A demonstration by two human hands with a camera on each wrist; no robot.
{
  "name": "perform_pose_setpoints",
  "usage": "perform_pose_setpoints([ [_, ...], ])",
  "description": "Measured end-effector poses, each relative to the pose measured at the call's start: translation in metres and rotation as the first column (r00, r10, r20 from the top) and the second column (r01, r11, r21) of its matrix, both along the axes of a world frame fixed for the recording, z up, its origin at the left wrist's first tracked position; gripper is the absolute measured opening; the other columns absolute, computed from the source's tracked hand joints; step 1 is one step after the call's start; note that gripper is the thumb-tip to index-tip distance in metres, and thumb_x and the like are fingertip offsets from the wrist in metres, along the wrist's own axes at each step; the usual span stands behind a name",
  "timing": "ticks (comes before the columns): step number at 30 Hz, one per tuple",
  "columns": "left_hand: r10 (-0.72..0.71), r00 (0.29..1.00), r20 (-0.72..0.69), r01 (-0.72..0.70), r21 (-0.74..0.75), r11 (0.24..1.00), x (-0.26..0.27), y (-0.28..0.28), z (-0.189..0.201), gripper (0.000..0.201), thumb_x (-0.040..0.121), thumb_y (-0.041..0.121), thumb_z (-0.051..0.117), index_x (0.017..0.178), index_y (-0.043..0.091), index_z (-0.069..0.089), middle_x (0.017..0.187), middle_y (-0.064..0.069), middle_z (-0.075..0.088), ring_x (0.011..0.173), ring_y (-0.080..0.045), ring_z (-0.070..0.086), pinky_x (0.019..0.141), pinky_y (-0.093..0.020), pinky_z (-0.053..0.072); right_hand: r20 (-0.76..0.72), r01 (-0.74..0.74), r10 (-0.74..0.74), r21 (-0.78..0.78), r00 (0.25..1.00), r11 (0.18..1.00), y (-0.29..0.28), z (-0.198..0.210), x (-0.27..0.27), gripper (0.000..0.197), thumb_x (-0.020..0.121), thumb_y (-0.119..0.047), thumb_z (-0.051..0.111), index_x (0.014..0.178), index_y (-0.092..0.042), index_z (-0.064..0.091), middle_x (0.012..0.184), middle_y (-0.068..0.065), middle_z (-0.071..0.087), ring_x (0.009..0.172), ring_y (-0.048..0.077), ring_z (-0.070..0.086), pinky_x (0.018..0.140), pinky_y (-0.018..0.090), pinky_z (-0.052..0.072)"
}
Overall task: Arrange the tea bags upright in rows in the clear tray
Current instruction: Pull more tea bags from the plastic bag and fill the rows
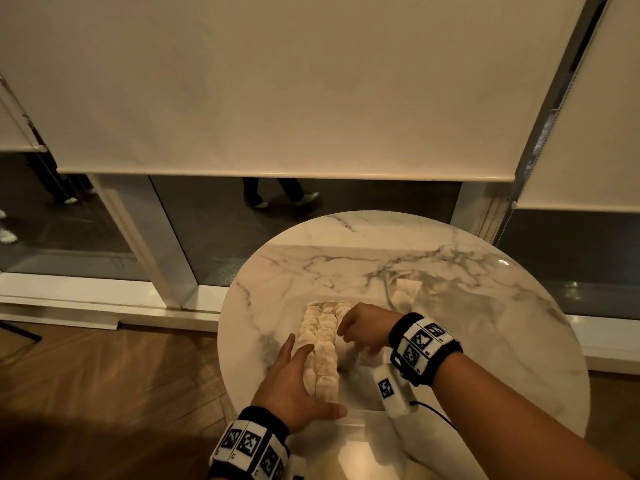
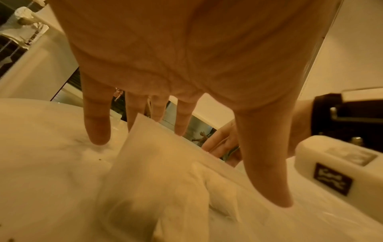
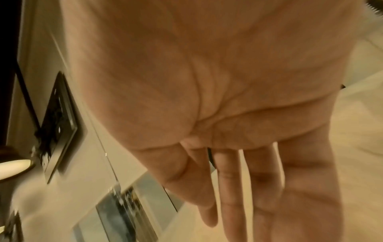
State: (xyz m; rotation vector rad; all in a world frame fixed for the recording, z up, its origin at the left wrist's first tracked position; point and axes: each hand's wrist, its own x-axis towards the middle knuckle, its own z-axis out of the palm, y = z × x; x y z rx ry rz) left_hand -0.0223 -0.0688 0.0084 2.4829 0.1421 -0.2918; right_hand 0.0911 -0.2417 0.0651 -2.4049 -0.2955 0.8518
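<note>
Two rows of pale tea bags [image 1: 320,344] stand upright in the clear tray [image 1: 356,415] on the round marble table [image 1: 485,327]. My left hand [image 1: 320,382] lies against the left row with straight fingers, its thumb at the rows' near end. The left wrist view shows those spread fingers [image 2: 96,124] over the tea bags [image 2: 157,163]. My right hand [image 1: 346,336] points down at the right side of the rows. Its fingers [image 3: 263,188] look straight in the right wrist view and hold nothing. A small pile of loose tea bags [image 1: 405,289] lies beyond the tray.
The tray's right part [image 1: 360,379] holds no bags. The table edge [image 1: 221,341] drops to a wooden floor on the left. Behind the table are a glass wall and lowered blinds [image 1: 277,98]. A person's legs [image 1: 277,194] show outside.
</note>
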Motion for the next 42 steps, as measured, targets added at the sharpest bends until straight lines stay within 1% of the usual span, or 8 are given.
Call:
perform_pose_setpoints([
  [11, 0.063, 0.997, 0.040, -0.070, 0.197, 0.978, 0.014, -0.011, 0.010, 0.107, 0.059, 0.078, 0.071, 0.149, 0.039, 0.030, 0.164, 0.002, 0.015, 0.149, -0.027, 0.015, 0.118, -0.047, 0.026, -0.031, 0.431, -0.520, 0.603, 0.854, 0.671, -0.112, 0.021, -0.093, 0.023, 0.094, 0.001, 0.054, 0.102, -0.011, 0.073, 0.097, 0.012, 0.073, 0.080, 0.023, 0.071, 0.064, 0.033, 0.057],
  [18, -0.150, 0.877, 0.457, 0.203, -0.068, 0.977, -0.007, -0.082, 0.037, 0.017, 0.077, 0.049, 0.076, 0.089, 0.039, 0.072, 0.126, 0.021, 0.054, 0.123, -0.005, 0.043, 0.101, -0.023, 0.032, -0.082, 0.436, -0.453, 0.469, 0.888, 0.768, -0.178, 0.043, -0.130, 0.032, 0.091, 0.008, 0.043, 0.091, 0.000, 0.074, 0.089, 0.015, 0.075, 0.080, 0.028, 0.071, 0.073, 0.039, 0.057],
  [21, -0.410, 0.865, 0.290, 0.433, -0.016, 0.901, -0.018, -0.124, 0.039, 0.019, 0.079, 0.057, 0.071, 0.090, 0.041, 0.075, 0.140, 0.024, 0.045, 0.133, -0.002, 0.033, 0.105, -0.023, 0.027, -0.129, 0.400, -0.379, 0.316, 0.916, 0.860, -0.187, 0.043, -0.137, 0.031, 0.087, 0.005, 0.045, 0.088, 0.000, 0.076, 0.089, 0.013, 0.077, 0.089, 0.030, 0.073, 0.078, 0.035, 0.056],
  [26, -0.529, 0.846, -0.063, 0.530, 0.199, 0.824, -0.013, -0.162, 0.019, 0.050, 0.085, 0.054, 0.065, 0.133, 0.040, 0.059, 0.165, 0.003, 0.014, 0.148, -0.021, 0.018, 0.119, -0.036, 0.023, -0.056, 0.304, -0.300, 0.095, 0.952, 0.948, -0.174, 0.018, -0.139, 0.029, 0.094, -0.003, 0.051, 0.107, -0.005, 0.076, 0.110, 0.007, 0.074, 0.098, 0.019, 0.068, 0.075, 0.013, 0.049],
  [30, -0.509, 0.861, 0.000, 0.480, 0.333, 0.812, -0.001, -0.170, 0.009, 0.066, 0.092, 0.047, 0.057, 0.151, 0.025, 0.036, 0.163, 0.000, 0.023, 0.144, -0.022, 0.030, 0.117, -0.038, 0.030, 0.094, 0.263, -0.257, -0.060, 0.962, 0.963, -0.166, -0.018, -0.130, 0.043, 0.098, -0.009, 0.039, 0.136, -0.015, 0.059, 0.144, 0.001, 0.052, 0.133, 0.015, 0.048, 0.109, 0.021, 0.034],
  [34, -0.457, 0.861, 0.225, 0.397, 0.266, 0.878, 0.011, -0.165, 0.008, 0.058, 0.097, 0.040, 0.052, 0.150, 0.022, 0.038, 0.155, 0.005, 0.037, 0.140, -0.015, 0.037, 0.115, -0.027, 0.030, 0.201, 0.323, -0.347, 0.140, 0.916, 0.936, -0.160, -0.040, -0.117, 0.052, 0.098, -0.002, 0.038, 0.148, -0.013, 0.043, 0.153, 0.001, 0.042, 0.143, 0.013, 0.035, 0.109, 0.010, 0.021],
  [38, -0.385, 0.883, 0.270, 0.348, 0.176, 0.921, 0.017, -0.170, 0.005, 0.045, 0.089, 0.044, 0.062, 0.131, 0.031, 0.051, 0.154, 0.007, 0.033, 0.139, -0.014, 0.035, 0.112, -0.025, 0.032, 0.327, 0.425, -0.522, 0.326, 0.787, 0.845, -0.155, -0.050, -0.104, 0.042, 0.091, 0.003, 0.044, 0.119, -0.020, 0.065, 0.127, -0.004, 0.061, 0.121, 0.006, 0.051, 0.089, -0.002, 0.031],
  [42, -0.321, 0.927, 0.191, 0.325, 0.010, 0.946, 0.018, -0.181, -0.007, 0.038, 0.078, 0.043, 0.074, 0.103, 0.032, 0.047, 0.133, 0.010, 0.044, 0.116, -0.013, 0.050, 0.096, -0.024, 0.044, 0.341, 0.422, -0.642, 0.533, 0.686, 0.734, -0.156, -0.048, -0.099, 0.041, 0.086, 0.006, 0.048, 0.107, -0.023, 0.069, 0.111, -0.011, 0.068, 0.111, 0.003, 0.059, 0.096, 0.015, 0.043],
])
